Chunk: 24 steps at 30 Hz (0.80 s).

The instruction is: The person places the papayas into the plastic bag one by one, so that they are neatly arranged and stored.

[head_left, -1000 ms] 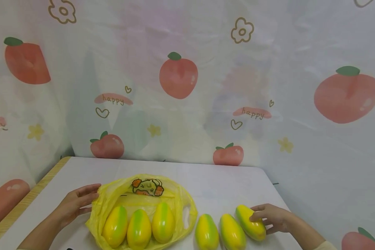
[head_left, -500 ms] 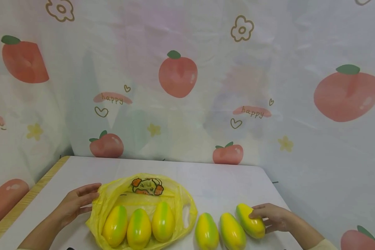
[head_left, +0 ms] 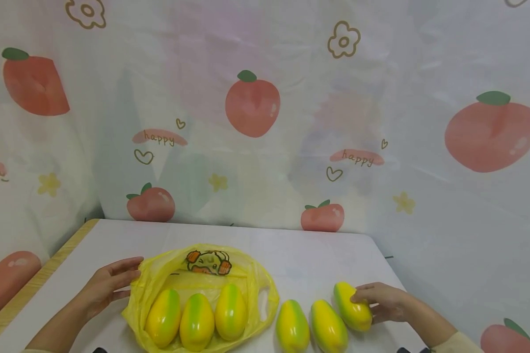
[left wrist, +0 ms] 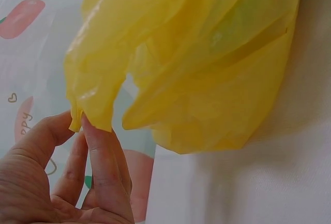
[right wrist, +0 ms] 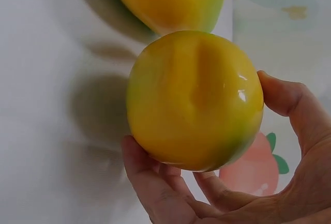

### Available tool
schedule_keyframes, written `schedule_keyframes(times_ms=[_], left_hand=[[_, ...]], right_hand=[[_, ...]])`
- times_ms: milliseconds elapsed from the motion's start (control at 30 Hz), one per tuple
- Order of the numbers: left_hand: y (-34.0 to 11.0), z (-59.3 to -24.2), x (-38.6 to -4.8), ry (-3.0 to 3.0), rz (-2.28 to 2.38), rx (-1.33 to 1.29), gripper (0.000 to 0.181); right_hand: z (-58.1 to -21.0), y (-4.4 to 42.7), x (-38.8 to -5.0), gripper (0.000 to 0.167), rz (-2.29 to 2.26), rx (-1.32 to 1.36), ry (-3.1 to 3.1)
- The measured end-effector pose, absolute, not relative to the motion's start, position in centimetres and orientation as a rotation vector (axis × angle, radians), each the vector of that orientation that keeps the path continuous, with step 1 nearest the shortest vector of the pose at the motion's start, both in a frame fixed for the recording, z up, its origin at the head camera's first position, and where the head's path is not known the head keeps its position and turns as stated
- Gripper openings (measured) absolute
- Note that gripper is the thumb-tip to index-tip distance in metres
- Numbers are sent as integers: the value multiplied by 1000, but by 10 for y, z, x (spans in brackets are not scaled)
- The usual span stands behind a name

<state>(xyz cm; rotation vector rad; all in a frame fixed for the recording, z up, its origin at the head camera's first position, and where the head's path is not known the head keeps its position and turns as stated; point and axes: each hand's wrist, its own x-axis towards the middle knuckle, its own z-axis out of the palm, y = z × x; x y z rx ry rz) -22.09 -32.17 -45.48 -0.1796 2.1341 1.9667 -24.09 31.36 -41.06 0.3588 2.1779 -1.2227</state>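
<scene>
While the left hand (head_left: 103, 288) pinches the edge of the yellow bag (head_left: 203, 282), the right hand (head_left: 383, 303) grips a fruit (head_left: 350, 304), perhaps just off the worktop (head_left: 309, 264), its long axis slanting away leftward, with two loose fruits (head_left: 329, 326) between that hand and the bag.

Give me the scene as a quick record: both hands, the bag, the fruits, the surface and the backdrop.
Left hand: pinches the edge of the yellow bag
Right hand: holds a yellow-green fruit
Bag mouth: open, three similar fruits inside
Outside: two more fruits between bag and held fruit
Surface: white table top
Backdrop: printed with red fruits, flowers, hearts, "happy"
</scene>
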Motion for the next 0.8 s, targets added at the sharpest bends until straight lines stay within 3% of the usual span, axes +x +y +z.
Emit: schedule_keyframes(times_ms=[367,667,800], left_hand=[[-322,-453,-221,2139,1956,-164,63],[-321,-452,-221,2145,1957,-164,61],[-322,-453,-222,2151,1949,-166,63]], right_hand=[[-389,297,-253,63,-1235,300,2189],[-367,271,-266,73,-1281,299,2218],[-360,257,-268,68,-1320,242,2220]])
